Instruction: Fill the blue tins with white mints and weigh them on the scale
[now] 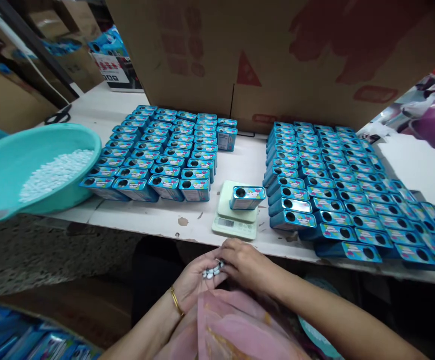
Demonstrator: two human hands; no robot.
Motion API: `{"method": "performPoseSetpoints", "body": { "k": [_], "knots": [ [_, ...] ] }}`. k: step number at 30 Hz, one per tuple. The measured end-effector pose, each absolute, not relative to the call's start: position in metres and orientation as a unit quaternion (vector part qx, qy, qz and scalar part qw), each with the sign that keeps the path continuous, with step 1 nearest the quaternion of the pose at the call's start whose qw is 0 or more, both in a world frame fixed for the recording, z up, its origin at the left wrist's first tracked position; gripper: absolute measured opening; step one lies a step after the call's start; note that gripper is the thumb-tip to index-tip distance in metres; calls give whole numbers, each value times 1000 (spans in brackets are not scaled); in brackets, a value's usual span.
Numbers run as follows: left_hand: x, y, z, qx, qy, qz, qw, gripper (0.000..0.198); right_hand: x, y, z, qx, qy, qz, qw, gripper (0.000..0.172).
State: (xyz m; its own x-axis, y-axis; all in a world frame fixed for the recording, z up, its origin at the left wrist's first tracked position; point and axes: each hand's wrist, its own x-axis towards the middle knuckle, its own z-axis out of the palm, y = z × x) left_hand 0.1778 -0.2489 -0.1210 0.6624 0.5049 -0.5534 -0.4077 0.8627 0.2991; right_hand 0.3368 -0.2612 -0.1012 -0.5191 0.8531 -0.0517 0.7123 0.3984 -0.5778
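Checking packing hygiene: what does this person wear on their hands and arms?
No gloves, and no sleeves in view: both forearms are bare. The left hand has a thin gold bangle at its wrist; the right hand shows no jewellery I can make out.

I find one wording partly legible on my feed. The tin on the scale has a top label whose first line appears to read "CARAMELO"; the second line is too small to confirm. The rows of tins carry the same label, not legible here. The cardboard box bears a red triangle sign and blurred red print. The white label at the far left is unreadable. The scale display shows no digits I can make out.
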Motion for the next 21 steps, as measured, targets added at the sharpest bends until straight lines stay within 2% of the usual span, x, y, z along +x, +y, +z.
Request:
{"method": "performPoseSetpoints", "body": {
  "k": [5, 13, 21],
  "knots": [
    [181, -247, -124, 65, 303, 255, 916, 39, 333, -265, -101, -477, -833, 261, 104, 13],
    [182, -244, -127, 27, 300, 248, 921, 42, 341, -268, -113, -480, -829, 257, 125, 13],
    [176, -242, -136, -20, 297, 256, 920, 34, 341, -271, -108, -448, -833, 249, 208, 25]
  ]
}}
